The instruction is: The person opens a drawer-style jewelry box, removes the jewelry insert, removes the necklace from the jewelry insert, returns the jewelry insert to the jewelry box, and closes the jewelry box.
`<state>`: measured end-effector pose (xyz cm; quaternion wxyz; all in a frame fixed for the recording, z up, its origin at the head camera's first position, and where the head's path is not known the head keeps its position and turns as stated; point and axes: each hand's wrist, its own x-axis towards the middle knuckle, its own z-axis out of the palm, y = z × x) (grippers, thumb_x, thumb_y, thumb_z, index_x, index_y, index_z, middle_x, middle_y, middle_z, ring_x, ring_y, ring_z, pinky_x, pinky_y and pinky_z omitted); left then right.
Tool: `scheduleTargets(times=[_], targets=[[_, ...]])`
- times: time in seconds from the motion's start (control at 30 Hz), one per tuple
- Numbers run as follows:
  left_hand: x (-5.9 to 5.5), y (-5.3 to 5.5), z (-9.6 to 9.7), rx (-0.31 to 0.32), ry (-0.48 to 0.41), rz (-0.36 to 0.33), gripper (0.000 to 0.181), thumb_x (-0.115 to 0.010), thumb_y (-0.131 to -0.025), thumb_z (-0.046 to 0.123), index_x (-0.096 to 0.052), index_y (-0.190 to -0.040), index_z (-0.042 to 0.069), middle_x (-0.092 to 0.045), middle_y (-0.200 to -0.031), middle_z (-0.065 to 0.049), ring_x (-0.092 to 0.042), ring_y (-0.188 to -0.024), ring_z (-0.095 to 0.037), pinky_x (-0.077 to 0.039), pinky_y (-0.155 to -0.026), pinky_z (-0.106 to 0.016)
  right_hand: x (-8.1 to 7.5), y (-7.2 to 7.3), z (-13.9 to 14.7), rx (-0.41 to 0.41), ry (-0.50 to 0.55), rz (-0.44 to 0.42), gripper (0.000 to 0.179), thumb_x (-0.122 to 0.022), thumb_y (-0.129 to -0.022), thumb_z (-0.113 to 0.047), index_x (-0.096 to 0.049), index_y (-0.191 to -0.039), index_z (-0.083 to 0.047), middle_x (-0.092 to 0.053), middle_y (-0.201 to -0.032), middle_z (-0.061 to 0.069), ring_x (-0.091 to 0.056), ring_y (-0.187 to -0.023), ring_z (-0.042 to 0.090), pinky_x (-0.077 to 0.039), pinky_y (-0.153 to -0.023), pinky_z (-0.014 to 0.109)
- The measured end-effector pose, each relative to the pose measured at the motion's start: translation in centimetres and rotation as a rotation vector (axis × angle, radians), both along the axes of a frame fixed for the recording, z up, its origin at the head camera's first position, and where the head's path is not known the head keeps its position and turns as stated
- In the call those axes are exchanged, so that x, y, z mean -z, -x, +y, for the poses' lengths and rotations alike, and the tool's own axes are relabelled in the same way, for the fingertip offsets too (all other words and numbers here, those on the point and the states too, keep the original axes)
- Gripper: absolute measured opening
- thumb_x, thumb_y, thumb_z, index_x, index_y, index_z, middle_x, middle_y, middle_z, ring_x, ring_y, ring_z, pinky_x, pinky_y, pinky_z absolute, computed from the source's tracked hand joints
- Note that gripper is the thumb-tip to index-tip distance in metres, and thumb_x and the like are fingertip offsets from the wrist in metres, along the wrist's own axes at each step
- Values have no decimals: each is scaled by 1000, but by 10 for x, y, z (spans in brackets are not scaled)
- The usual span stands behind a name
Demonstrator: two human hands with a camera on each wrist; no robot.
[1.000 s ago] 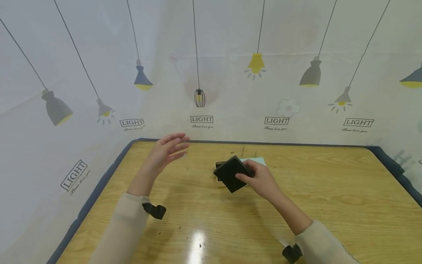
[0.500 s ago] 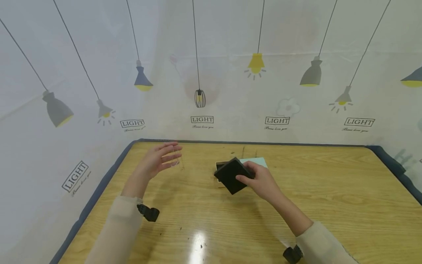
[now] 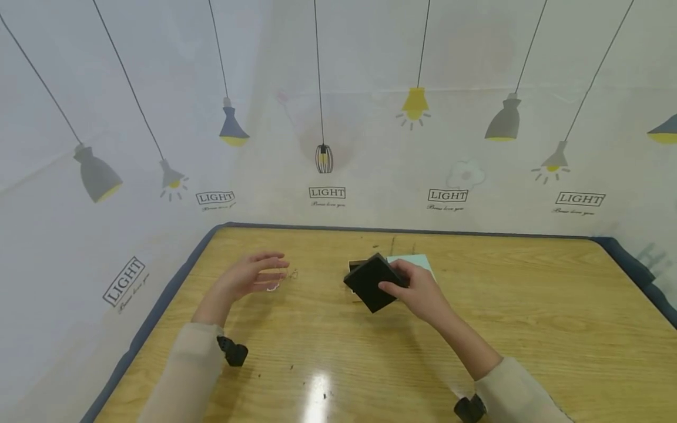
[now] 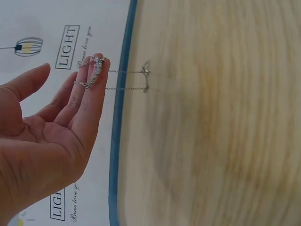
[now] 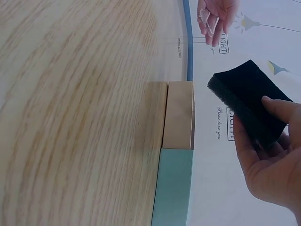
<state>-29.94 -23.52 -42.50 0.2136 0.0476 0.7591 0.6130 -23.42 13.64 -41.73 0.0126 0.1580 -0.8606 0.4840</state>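
Dainty silvery chain [image 4: 124, 88] with a sparkly curved bar [image 4: 95, 73] hung on the straight fingers of your left hand [image 4: 56, 125], upper left; your right hand [image 3: 423, 288] pinched a spongy black pad [image 3: 372, 283] near the head view's middle.

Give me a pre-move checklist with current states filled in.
1. Black square foam pad gripped by right hand: ok.
2. Fine silver chain with curved crystal row hanging from left hand: ok.
3. Chain untangled: cannot tell, links too small.
4. Chain on pad: not ok, they are apart.
5. Tan rectangular tray clear of pad: ok, gap shows in right wrist view.
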Motion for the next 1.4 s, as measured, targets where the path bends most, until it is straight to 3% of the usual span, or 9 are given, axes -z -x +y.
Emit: scheduleTargets(times=[0.27, 0.53, 0.83, 1.1, 1.4], targets=[[14, 3, -2, -11, 31, -55, 53, -47, -106, 20, -32, -153, 0, -47, -150, -23, -57, -131, -33, -57, -95, -32, 3, 0, 3, 2, -6, 20, 27, -70, -94, -19, -64, -113, -1, -72, -103, 16, -71, -88, 20, -58, -71, 30], [22, 5, -5, 9, 151, -1, 52, -51, -105, 20, -37, -150, -1, -53, -145, -24, -66, -116, -25, -59, -93, -37, 5, 1, 6, 19, -20, 5, 27, -70, -93, -19, -64, -113, -2, -72, -104, 15, -70, -88, 20, -59, -73, 32], [15, 2, -1, -74, 372, 100, 48, -55, -102, 15, -44, -142, -8, -57, -134, -32, -70, -100, -26, -61, -82, -35, 3, 13, 10, 48, -80, 14, 27, -69, -95, -18, -64, -116, -2, -71, -106, 16, -68, -90, 22, -55, -73, 31], [14, -2, -7, -110, 452, 126, 42, -56, -100, 8, -49, -136, -11, -58, -132, -33, -69, -93, -25, -60, -78, -32, -1, 32, 9, 28, -144, 33, 30, -60, -98, -13, -60, -125, 0, -69, -110, 19, -67, -97, 29, -55, -80, 40], [9, -9, -2, -111, 518, 169, 40, -53, -99, 9, -50, -135, -9, -58, -132, -31, -67, -101, -33, -60, -82, -37, -4, 47, 12, 28, -177, 38, 23, -63, -96, -11, -62, -118, -3, -69, -106, 17, -65, -90, 26, -52, -74, 37]])
